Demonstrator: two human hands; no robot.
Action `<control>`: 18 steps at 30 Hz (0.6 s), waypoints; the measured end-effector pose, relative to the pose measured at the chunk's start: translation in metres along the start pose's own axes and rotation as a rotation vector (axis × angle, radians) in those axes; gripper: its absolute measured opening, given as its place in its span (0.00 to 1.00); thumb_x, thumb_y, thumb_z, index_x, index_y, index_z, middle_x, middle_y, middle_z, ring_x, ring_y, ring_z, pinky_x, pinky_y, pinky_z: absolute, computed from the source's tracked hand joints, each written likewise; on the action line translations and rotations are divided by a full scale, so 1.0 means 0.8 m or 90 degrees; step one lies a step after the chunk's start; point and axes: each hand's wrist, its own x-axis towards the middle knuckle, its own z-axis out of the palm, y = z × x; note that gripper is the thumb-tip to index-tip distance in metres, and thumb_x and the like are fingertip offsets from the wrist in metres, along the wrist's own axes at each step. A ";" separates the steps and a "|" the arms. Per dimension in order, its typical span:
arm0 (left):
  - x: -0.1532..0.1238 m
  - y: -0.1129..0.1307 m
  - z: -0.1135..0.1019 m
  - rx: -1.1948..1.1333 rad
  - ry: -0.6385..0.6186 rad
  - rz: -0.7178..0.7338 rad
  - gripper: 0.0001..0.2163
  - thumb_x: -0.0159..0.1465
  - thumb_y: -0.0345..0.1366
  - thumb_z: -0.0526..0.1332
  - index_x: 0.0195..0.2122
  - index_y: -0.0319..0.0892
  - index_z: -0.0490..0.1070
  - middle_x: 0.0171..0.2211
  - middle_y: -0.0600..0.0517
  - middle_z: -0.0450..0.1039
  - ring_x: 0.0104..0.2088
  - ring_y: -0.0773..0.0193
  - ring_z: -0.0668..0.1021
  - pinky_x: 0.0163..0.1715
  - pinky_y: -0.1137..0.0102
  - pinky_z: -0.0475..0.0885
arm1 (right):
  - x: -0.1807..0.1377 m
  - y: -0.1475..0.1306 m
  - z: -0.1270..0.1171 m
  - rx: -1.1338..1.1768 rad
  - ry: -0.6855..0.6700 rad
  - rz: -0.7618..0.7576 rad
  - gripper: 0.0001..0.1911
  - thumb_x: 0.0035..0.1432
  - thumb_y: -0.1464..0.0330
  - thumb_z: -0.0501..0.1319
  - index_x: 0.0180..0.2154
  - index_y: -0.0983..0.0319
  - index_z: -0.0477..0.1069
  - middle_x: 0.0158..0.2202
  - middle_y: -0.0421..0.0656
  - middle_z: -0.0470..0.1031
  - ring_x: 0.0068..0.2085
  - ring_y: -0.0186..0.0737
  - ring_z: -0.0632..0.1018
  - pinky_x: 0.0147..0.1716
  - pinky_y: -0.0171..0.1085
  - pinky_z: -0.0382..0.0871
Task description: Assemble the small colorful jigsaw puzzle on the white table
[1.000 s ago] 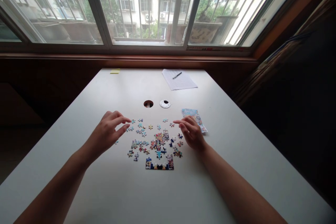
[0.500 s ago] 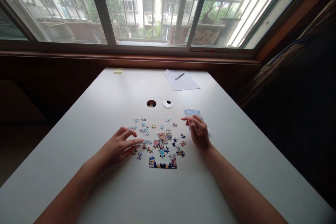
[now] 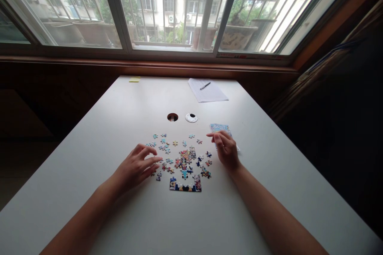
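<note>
Lowered toward the near-left pieces since one second earlier, the left hand lay beside the jigsaw; the right hand had shifted slightly rightward, over the printed leaflet. Left digits were parted, with no piece seen gripped; the right index finger was extended and the others curled, and whether they enclosed anything could not be told. The puzzle occupied the middle of the white table. Assembly was judged partial: a U-shaped border section was joined nearest the person, and a central cluster appeared partly joined beyond it. Loose jigsaw pieces surrounded the cluster, still unplaced; the remaining border was apparently unbuilt. Containers: beyond the window, a patterned planter held a leafy plant; other planters stood farther left, their contents indistinct.
</note>
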 end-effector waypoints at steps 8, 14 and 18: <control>0.017 0.040 0.018 -0.005 0.009 0.013 0.06 0.69 0.39 0.61 0.43 0.48 0.77 0.44 0.49 0.72 0.48 0.54 0.68 0.49 0.59 0.70 | 0.001 -0.002 -0.001 -0.006 -0.005 -0.008 0.19 0.72 0.64 0.50 0.41 0.59 0.80 0.30 0.42 0.70 0.35 0.41 0.73 0.41 0.43 0.68; 0.016 0.038 0.025 -0.013 0.044 0.024 0.05 0.68 0.38 0.62 0.43 0.47 0.76 0.43 0.49 0.72 0.46 0.55 0.68 0.48 0.58 0.70 | 0.001 -0.002 0.000 -0.003 -0.010 -0.012 0.18 0.72 0.65 0.51 0.41 0.59 0.79 0.30 0.42 0.70 0.35 0.41 0.73 0.41 0.43 0.67; 0.019 0.044 0.025 -0.014 0.048 0.017 0.05 0.69 0.37 0.62 0.43 0.46 0.76 0.42 0.49 0.73 0.46 0.55 0.68 0.48 0.58 0.70 | 0.001 -0.001 0.000 0.001 -0.012 -0.012 0.17 0.71 0.65 0.51 0.41 0.59 0.79 0.30 0.42 0.70 0.34 0.41 0.73 0.40 0.42 0.67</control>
